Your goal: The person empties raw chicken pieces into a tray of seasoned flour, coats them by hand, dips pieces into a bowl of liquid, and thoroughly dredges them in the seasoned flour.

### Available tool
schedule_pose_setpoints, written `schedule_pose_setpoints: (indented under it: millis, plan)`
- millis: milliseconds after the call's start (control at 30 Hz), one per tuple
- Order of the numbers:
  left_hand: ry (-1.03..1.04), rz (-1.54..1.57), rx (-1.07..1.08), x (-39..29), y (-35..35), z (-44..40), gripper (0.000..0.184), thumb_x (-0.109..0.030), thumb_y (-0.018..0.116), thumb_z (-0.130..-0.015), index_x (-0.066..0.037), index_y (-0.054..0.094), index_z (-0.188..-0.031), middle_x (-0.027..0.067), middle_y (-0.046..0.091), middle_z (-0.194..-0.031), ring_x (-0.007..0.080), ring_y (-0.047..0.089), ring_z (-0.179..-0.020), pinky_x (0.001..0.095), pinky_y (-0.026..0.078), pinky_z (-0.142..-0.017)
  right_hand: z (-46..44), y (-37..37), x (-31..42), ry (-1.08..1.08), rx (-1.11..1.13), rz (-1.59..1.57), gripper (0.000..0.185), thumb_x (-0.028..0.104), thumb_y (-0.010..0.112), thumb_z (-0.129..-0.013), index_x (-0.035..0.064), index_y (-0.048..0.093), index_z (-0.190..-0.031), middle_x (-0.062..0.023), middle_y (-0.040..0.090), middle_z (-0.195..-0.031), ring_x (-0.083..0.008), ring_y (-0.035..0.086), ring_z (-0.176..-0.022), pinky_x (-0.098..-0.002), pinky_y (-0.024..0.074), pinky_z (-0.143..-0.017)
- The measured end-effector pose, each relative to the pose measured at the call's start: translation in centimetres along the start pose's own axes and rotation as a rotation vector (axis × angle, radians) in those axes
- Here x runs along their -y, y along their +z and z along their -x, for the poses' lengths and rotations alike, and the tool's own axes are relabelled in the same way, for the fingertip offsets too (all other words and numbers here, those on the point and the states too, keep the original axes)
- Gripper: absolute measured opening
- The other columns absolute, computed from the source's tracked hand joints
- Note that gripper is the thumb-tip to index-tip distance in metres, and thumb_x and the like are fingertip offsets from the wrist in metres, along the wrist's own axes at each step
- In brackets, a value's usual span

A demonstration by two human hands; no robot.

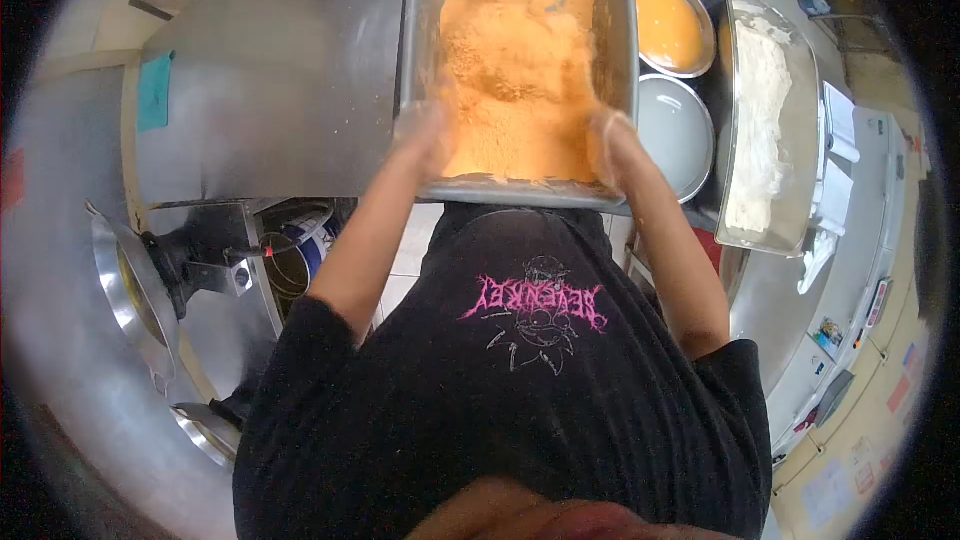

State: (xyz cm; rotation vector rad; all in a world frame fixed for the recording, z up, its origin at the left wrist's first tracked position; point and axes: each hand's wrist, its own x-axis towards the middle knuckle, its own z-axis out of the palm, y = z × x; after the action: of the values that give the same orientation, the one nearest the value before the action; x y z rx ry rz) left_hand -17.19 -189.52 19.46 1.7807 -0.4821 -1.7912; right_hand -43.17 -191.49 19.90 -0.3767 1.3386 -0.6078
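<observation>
A deep metal pan (520,190) sits in front of me on the steel counter, holding a wide bed of orange powder (515,65) with a rough, clumped surface. At the pan's near left wall is my left hand (427,132), its fingers smeared by motion. My right hand (612,143) is at the opposite wall, also blurred. Both hands overlap the side walls and the edges of the powder. Whether their fingers grip the walls or dip into the powder, I cannot tell.
Right of the pan stand a round bowl of orange-yellow liquid (668,25) and a bowl of cloudy pale liquid (672,135). Beyond them is a clear tub (728,180) with white flour-like matter. A teal cloth (155,90) lies on the steel counter (280,70) at left. A wide metal pan (125,270) stands lower left.
</observation>
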Motion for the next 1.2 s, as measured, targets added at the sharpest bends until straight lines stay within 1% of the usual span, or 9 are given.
schedule_pose_setpoints:
  millis: [67,333,400,533,633,700,800,1100,1200]
  plan:
    - [-0.086,-0.107,-0.125,2.8,0.4,-3.1,0.112,-0.086,0.034,-0.091,0.004,0.029,-0.158,0.0251,0.031,-0.162,0.036,0.04,-0.146,0.0487,0.039,-0.116,-1.5,-0.6,-3.1,0.046,0.028,0.272,0.049,0.037,0.044,-0.106,-0.001,0.056,-0.135,-0.0184,0.066,-0.122,-0.0316,0.068,-0.101,-0.0456,0.0581,-0.087]
    - [-0.269,0.144,-0.041,3.6,5.3,-5.9,0.109,-0.088,0.025,-0.09,-0.001,0.035,-0.156,0.0238,0.049,-0.151,0.0326,0.046,-0.142,0.0482,0.031,-0.121,-5.6,3.9,-3.9,0.239,0.16,-0.327,0.054,0.041,0.038,-0.108,0.0021,0.05,-0.143,-0.0207,0.062,-0.135,-0.0333,0.066,-0.118,-0.0509,0.0566,-0.1]
    - [-0.204,0.844,0.492,2.3,5.1,-5.8,0.094,-0.08,0.035,-0.095,-0.004,0.05,-0.147,0.019,0.049,-0.153,0.0341,0.049,-0.141,0.0511,0.045,-0.111,-5.5,3.5,-3.3,0.146,0.183,-0.492,0.054,0.04,0.037,-0.108,0.0021,0.049,-0.144,-0.0213,0.061,-0.136,-0.0344,0.066,-0.119,-0.0527,0.0568,-0.099]
    - [-0.056,1.054,0.509,-3.0,4.3,-3.7,0.089,-0.077,0.039,-0.096,-0.007,0.048,-0.15,0.0178,0.047,-0.155,0.0349,0.049,-0.141,0.0534,0.045,-0.113,-4.2,2.9,1.7,0.001,0.322,-0.743,0.045,0.033,0.045,-0.105,0.0017,0.056,-0.135,-0.0194,0.065,-0.129,-0.0349,0.068,-0.113,-0.0525,0.0571,-0.097]
    - [0.145,0.706,0.553,-6.2,2.6,-5.0,0.071,-0.058,0.052,-0.103,-0.006,0.046,-0.151,0.0174,0.048,-0.155,0.0361,0.043,-0.145,0.0554,0.031,-0.121,-5.6,2.7,5.9,-0.078,0.061,-0.049,0.039,0.022,0.045,-0.105,-0.0014,0.06,-0.131,-0.0252,0.06,-0.134,-0.0395,0.066,-0.116,-0.0549,0.0591,-0.095]
    - [0.271,-0.159,0.204,-8.5,2.5,-5.3,0.065,-0.047,0.053,-0.106,-0.005,0.042,-0.154,0.0179,0.043,-0.158,0.0344,0.039,-0.147,0.0544,0.031,-0.121,-6.5,2.4,7.3,-0.279,0.132,0.044,0.033,0.019,0.05,-0.103,-0.0002,0.064,-0.126,-0.0225,0.063,-0.131,-0.036,0.069,-0.109,-0.0508,0.0606,-0.091]
    - [0.266,-0.799,0.043,-11.5,1.3,-14.5,0.072,-0.049,0.057,-0.102,-0.003,0.04,-0.155,0.0193,0.04,-0.16,0.0317,0.041,-0.146,0.0493,0.034,-0.119,-8.3,4.8,12.6,-0.527,-0.028,1.939,0.033,0.03,0.055,-0.102,0.0036,0.069,-0.117,-0.0201,0.068,-0.123,-0.0335,0.069,-0.104,-0.0443,0.057,-0.088]
    - [-0.289,-0.675,0.106,-13.2,2.7,-13.4,0.066,-0.052,0.054,-0.102,-0.006,0.049,-0.15,0.0153,0.045,-0.158,0.029,0.047,-0.141,0.0417,0.046,-0.109,-17.6,4.7,9.7,-0.273,-0.151,1.112,0.073,0.068,0.05,-0.096,0.0085,0.066,-0.136,-0.0209,0.059,-0.144,-0.0369,0.054,-0.135,-0.0445,0.045,-0.109]
    - [-0.303,-0.639,0.163,-9.6,2.8,-13.4,0.062,-0.05,0.051,-0.104,-0.007,0.051,-0.148,0.0132,0.049,-0.154,0.0264,0.05,-0.136,0.0398,0.047,-0.106,-19.5,0.9,4.5,-0.325,0.267,1.058,0.078,0.069,0.051,-0.096,0.0059,0.062,-0.14,-0.0207,0.061,-0.142,-0.0341,0.054,-0.135,-0.0451,0.045,-0.109]
